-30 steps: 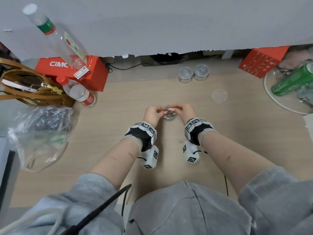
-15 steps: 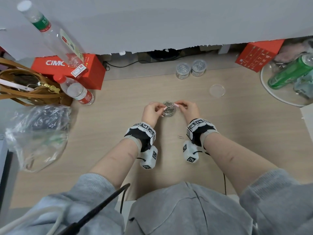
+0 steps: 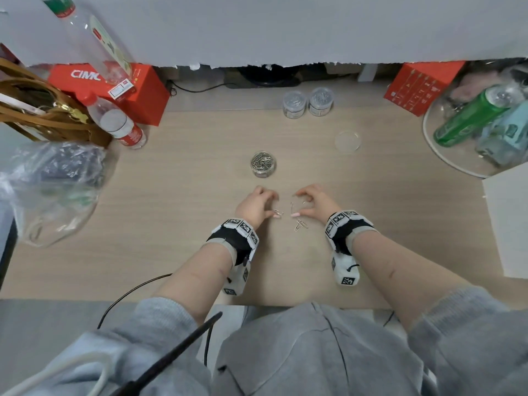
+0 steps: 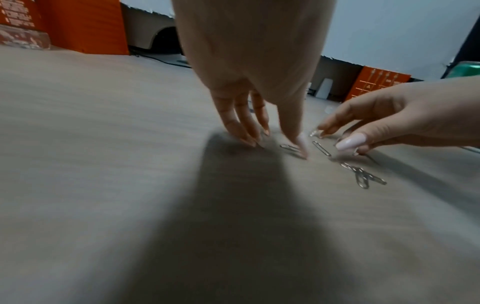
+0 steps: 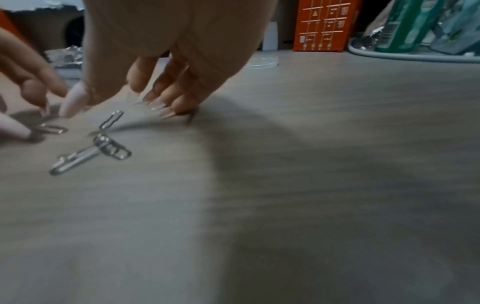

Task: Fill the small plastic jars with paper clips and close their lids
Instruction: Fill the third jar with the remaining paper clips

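Observation:
A small clear jar [image 3: 263, 164] stands open mid-table, heaped with paper clips. Its round clear lid [image 3: 347, 141] lies apart to the right. Two more jars [image 3: 294, 104] [image 3: 321, 100] of clips stand at the back. Nearer me, a few loose paper clips [image 3: 300, 224] [image 5: 91, 153] [image 4: 363, 176] lie on the wood. My left hand [image 3: 275, 205] [image 4: 279, 145] arches over the table, fingertips down, thumb tip touching one clip [image 4: 289, 147]. My right hand [image 3: 296, 204] [image 5: 111, 107] arches opposite, fingertips touching the table by another clip [image 5: 111, 121]. Neither hand holds anything.
Left side: a red box [image 3: 143, 90], two water bottles [image 3: 120, 127] [image 3: 94, 44], a brown bag [image 3: 43, 115] and a crumpled plastic bag [image 3: 54, 190]. Right side: another red box [image 3: 420, 87], a glass tray [image 3: 445, 155] with a green can [image 3: 471, 118], and white paper [image 3: 508, 224].
Both hands have left the open jar and come back toward me, down to the loose clips on the table. The jar now stands alone beyond them.

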Demonstrator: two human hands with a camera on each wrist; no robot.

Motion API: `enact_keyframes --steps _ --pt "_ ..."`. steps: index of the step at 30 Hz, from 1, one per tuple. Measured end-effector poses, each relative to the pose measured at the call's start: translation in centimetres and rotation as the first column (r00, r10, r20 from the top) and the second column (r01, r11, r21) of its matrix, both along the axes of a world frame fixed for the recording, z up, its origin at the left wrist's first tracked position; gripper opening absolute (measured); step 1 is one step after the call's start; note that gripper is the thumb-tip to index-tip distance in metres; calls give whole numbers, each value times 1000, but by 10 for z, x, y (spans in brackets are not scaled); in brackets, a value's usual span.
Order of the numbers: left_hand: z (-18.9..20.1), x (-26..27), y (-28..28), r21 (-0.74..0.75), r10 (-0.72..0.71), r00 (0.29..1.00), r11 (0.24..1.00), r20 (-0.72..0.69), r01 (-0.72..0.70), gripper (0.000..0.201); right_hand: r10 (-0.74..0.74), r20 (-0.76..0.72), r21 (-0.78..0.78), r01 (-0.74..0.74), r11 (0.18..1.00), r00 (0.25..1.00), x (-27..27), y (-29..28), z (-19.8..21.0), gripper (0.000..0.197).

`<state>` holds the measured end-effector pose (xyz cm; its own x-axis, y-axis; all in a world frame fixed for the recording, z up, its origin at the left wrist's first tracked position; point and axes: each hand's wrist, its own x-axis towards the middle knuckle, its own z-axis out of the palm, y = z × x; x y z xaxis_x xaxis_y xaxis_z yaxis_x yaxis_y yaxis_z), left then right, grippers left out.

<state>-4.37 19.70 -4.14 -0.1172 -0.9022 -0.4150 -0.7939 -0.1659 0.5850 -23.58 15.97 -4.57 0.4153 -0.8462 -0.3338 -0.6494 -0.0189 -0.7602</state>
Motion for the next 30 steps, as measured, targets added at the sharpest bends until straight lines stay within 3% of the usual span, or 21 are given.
enact_keyframes --steps 5,12,16,24,30 --pt "-1 -15 13 -52 182 972 980 -149 -191 23 -29 -2 -8 29 1000 1000 1 10 -4 38" --pt "-10 -29 19 -95 306 931 940 -197 -329 9 -144 37 132 138 982 989 16 10 -9 24" --pt "-14 -34 21 -108 339 922 926 -188 -363 8 -119 53 203 106 973 991 19 5 -4 29" --pt "-15 -36 27 -139 358 912 911 -201 -388 12 -110 -61 39 113 993 992 37 6 -10 25" --pt "-18 -39 30 -59 472 817 854 -331 -517 15 -88 -176 116 109 987 980 47 3 -3 22"
